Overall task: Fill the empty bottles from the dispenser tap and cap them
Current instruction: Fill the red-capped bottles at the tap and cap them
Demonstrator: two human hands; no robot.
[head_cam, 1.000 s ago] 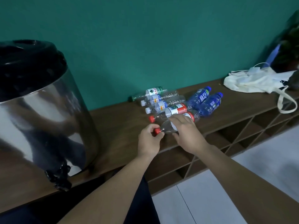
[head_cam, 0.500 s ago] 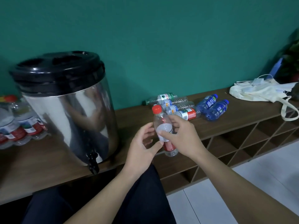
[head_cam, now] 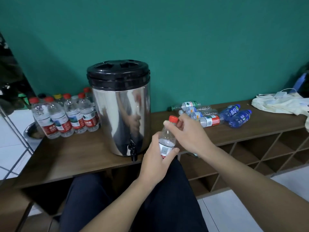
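A plain indoor room, likely a home: a teal painted wall [head_cam: 184, 39], a long brown wooden surface [head_cam: 75, 156] over lattice cubbyholes [head_cam: 250, 156], pale floor tiles [head_cam: 234, 211].

The left hand [head_cam: 156, 162] hides the bottle's [head_cam: 167, 139] base. Right of the right hand [head_cam: 187, 133], the bag [head_cam: 280, 104] is cut off by the frame edge. Labels on the lying bottles [head_cam: 209, 114] there are too small to read.
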